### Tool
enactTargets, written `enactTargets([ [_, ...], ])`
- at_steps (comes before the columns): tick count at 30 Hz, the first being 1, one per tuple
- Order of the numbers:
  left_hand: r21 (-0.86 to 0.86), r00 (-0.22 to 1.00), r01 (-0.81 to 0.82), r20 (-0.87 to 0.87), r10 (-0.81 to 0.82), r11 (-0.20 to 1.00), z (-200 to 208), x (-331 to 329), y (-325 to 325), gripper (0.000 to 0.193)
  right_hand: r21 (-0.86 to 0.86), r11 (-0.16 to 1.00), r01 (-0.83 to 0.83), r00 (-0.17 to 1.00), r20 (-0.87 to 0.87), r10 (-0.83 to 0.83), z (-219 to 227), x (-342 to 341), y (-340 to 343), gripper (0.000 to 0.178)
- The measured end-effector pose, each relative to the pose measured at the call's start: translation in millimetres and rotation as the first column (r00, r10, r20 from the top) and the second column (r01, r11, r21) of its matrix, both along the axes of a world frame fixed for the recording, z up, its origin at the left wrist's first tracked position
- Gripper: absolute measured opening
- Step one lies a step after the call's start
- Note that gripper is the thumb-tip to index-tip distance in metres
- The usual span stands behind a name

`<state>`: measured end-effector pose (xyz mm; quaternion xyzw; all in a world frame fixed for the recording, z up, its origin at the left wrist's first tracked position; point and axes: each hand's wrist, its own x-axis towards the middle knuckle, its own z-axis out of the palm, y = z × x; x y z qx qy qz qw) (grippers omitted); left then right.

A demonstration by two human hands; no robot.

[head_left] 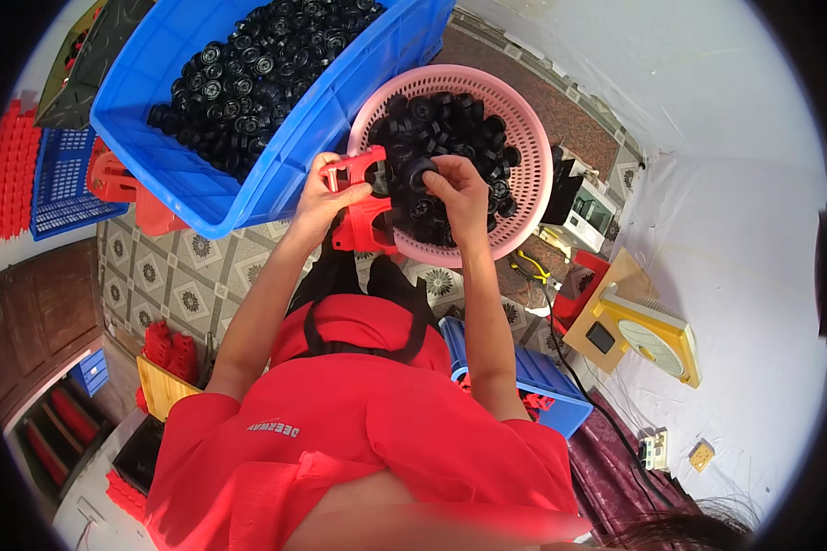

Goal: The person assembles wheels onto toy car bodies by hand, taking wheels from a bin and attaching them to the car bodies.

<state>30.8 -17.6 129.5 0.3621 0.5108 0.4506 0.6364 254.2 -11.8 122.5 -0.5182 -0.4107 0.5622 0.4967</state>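
My left hand is closed on a red plastic bracket-like part with cut-out arms. Between the thumb and fingers of my right hand is a small black wheel, close to the right side of the red part; I cannot tell whether the two touch. Both hands are over the near left side of a round pink basket heaped with black wheels. Behind my left hand stands a large blue tub holding a deep pile of similar black wheels.
Stacked red parts and a blue crate are at the far left. On the right are yellow-handled pliers, a yellow fan, a phone and a black cable. Another blue bin sits by my right arm.
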Motion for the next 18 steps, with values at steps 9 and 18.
enactTargets([
  [9,-0.062,0.973,0.225,-0.026,-0.227,0.972,10.6,7.9,3.0,0.059,-0.152,0.956,-0.25,0.941,0.197,0.277,17.7,-5.0,-12.0,0.041],
  [18,-0.215,0.968,0.156,0.228,-0.106,0.964,7.2,8.2,-39.7,0.074,-0.016,0.971,-0.24,0.955,-0.181,0.233,-14.2,-29.1,-42.3,0.077],
])
